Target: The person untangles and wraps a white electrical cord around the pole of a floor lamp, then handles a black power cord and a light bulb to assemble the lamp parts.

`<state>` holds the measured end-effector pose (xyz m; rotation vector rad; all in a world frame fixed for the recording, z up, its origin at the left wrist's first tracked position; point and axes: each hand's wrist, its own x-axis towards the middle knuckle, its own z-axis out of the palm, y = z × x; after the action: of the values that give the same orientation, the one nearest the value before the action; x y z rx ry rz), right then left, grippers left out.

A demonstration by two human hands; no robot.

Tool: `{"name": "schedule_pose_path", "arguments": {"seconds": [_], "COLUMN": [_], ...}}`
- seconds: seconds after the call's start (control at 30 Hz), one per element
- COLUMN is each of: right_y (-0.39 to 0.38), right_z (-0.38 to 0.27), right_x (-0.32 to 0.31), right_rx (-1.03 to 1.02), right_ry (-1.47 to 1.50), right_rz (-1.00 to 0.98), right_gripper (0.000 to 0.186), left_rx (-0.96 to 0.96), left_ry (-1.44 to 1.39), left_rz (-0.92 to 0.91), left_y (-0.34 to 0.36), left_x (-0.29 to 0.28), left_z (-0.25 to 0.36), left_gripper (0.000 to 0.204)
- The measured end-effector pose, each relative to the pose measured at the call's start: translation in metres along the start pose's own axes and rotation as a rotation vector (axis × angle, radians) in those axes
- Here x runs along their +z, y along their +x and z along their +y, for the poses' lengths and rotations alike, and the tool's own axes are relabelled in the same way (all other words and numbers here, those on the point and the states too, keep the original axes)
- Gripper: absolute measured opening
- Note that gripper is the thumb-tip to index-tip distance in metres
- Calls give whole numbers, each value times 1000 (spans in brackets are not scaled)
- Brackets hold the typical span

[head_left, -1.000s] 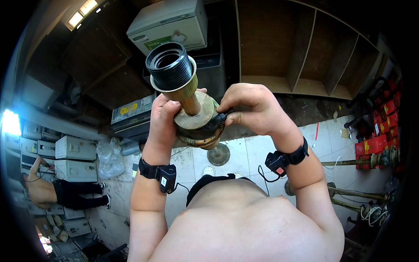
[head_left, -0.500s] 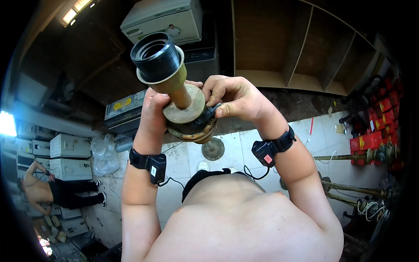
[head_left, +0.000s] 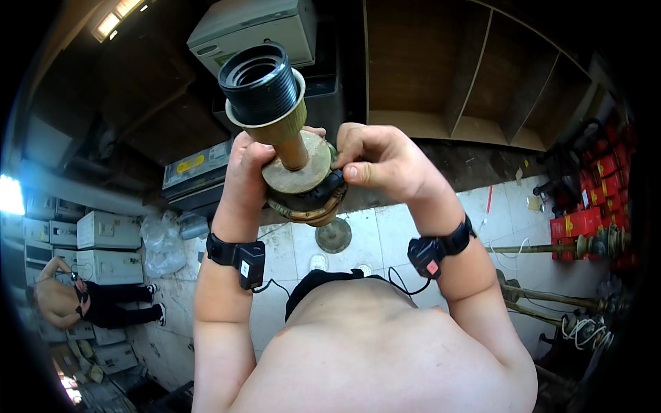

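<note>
A floor lamp stands upright before me, its black threaded bulb socket (head_left: 259, 81) at the top in a cream-rimmed brass cup (head_left: 275, 131). Below the cup, a short stem meets a round brownish disc (head_left: 297, 164) above a darker, ornamented body (head_left: 306, 206). My left hand (head_left: 242, 165) is wrapped round the far left side of the disc, with most of its fingers hidden behind. At the disc's right edge, my right hand (head_left: 379, 162) pinches a small black piece (head_left: 333, 180) between thumb and fingers. The lamp's round foot (head_left: 334, 235) rests on the floor.
White tiles (head_left: 275, 241) cover the floor. Wooden shelving (head_left: 420, 82) and a pale box-like appliance (head_left: 255, 31) stand ahead. More lamp poles (head_left: 544, 292) lie at the right beside red boxes (head_left: 578, 224). Another person (head_left: 65, 296) stands far left near stacked white units (head_left: 110, 248).
The lamp's top has shifted slightly right and up. My right hand has moved a little right, its fingers changing position around the black piece. The left hand keeps its grip.
</note>
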<state>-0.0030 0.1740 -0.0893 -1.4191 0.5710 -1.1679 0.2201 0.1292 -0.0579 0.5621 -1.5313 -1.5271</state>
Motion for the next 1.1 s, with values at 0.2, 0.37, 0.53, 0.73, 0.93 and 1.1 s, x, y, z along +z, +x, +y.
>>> {"name": "schedule_pose_path", "arguments": {"seconds": [0.2, 0.37, 0.53, 0.73, 0.93, 1.1], "right_y": [10, 1, -9, -7, -13, -16], "right_z": [-11, -15, -7, 7, 8, -9], "right_x": [7, 12, 21, 32, 26, 37], "right_rx": [92, 139, 175, 178, 183, 129], "right_ry": [-18, -108, 74, 90, 204, -97], "right_rz": [-78, 9, 127, 111, 127, 167], "right_gripper": [22, 10, 17, 21, 29, 30], "left_rx": [21, 55, 15, 87, 111, 130], "left_ry": [40, 100, 401, 342, 419, 533], "left_rz": [-77, 0, 417, 271, 336, 344], "left_y": [1, 1, -30, -74, -66, -69], "left_x": [-12, -14, 0, 19, 25, 26], "left_z": [-4, -11, 4, 0, -9, -14], "left_gripper": [47, 50, 46, 74, 72, 72]}}
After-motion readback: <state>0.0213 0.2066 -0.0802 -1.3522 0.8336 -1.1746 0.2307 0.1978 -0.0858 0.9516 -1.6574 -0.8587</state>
